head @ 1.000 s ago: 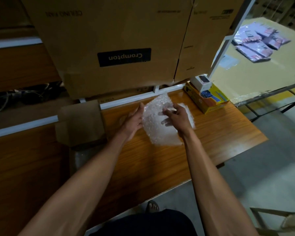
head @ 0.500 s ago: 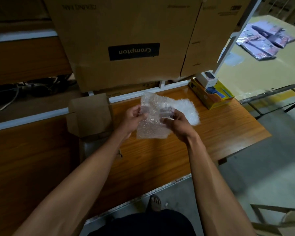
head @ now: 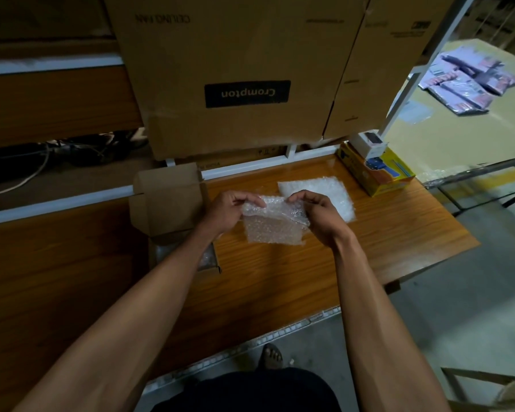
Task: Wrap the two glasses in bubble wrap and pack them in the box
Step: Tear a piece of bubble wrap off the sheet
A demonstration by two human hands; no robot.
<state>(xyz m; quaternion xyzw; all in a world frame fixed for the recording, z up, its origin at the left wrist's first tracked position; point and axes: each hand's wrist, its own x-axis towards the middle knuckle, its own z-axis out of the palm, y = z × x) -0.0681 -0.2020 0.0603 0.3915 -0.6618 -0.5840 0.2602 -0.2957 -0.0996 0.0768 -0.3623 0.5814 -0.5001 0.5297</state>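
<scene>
Both hands are raised just above the worktop (head: 295, 281), each pinching the top edge of one sheet of bubble wrap (head: 272, 223): the left hand (head: 228, 211) has thumb and curled fingers closed on its left upper corner, the right hand (head: 317, 212) grips the right upper corner the same way, and the sheet hangs down between them, its lower edge close to the wood. A second sheet of bubble wrap (head: 324, 193) lies flat on the worktop behind the right hand, towards the far right corner. An open small cardboard box (head: 167, 197) stands at the left of the worktop, just beside the left wrist, its flap raised towards the far edge; something pale and bubbly shows inside it under the left forearm, but what it is cannot be told. A yellow carton (head: 375, 173) sits in the far right corner with a small white box (head: 369, 145) on top of it. Large brown cartons (head: 235, 69), one printed "Crompton", stand beyond the far edge. No bare glass can be made out.
</scene>
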